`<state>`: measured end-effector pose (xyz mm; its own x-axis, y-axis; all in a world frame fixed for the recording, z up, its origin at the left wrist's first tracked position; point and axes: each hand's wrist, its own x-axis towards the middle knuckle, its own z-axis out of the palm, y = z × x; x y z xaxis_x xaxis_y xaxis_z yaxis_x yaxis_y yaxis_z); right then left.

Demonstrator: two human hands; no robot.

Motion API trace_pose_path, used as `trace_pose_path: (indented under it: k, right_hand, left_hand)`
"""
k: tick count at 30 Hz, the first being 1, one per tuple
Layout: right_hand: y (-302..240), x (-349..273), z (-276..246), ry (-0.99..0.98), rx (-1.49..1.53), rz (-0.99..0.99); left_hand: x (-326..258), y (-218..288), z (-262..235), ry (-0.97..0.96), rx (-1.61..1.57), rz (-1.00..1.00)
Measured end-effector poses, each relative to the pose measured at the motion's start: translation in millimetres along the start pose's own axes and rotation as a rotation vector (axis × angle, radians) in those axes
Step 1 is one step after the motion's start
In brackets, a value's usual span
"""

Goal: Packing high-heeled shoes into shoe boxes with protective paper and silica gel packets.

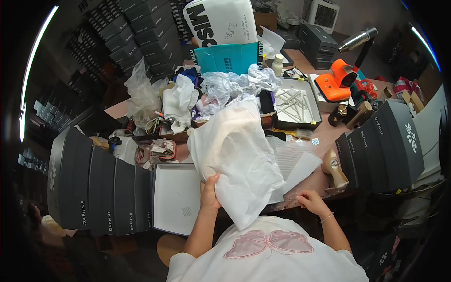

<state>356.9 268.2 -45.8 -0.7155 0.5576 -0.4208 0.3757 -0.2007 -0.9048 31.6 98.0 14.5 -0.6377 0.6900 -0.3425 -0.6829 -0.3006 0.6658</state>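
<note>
My left hand [210, 193] grips the lower left edge of a sheet of white tissue paper [249, 174], thumb on top. A pale, shoe-like shape shows faintly through the paper, mostly hidden by it. Closer to the table's front edge, my right hand [314, 204] is apart from the paper, its fingers curled in and nothing visible in them. A beige high-heeled shoe [334, 170] rests to the right, against dark grey shoe boxes [385, 145]. Beside my left forearm lies an open box part [174, 197] with a white inside.
More grey shoe boxes [101, 188] stand in a row at the left. Crumpled paper [221, 87] and plastic bags fill the table's back. A shallow tray [300, 101] holds thin white sticks. An orange device [336, 84] stands at the back right. Corrugated white paper [293, 162] lies beside the tissue.
</note>
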Motion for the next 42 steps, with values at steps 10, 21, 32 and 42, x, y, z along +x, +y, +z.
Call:
trace_pose_path:
  k: [10,21,32,42]
  right_hand:
    - [-77.6,65.1,53.5,0.143,1.111,-0.118]
    - [-64.2,-22.5,58.6,-0.106,0.485,-0.015]
    - [-51.1,-38.4,68.0,-0.027,0.439,-0.154]
    - [-48.3,-75.4,38.9,0.005,0.852,0.104]
  left_hand:
    - [-46.5,-99.1,42.3,-0.695,1.208,0.541]
    - [-52.9,-109.3,24.2,-0.481,1.075,0.236]
    - [-55.4,-117.8,23.8,-0.577,0.718,-0.175]
    - [83.9,-108.2,-14.5,-0.628,2.019,0.901]
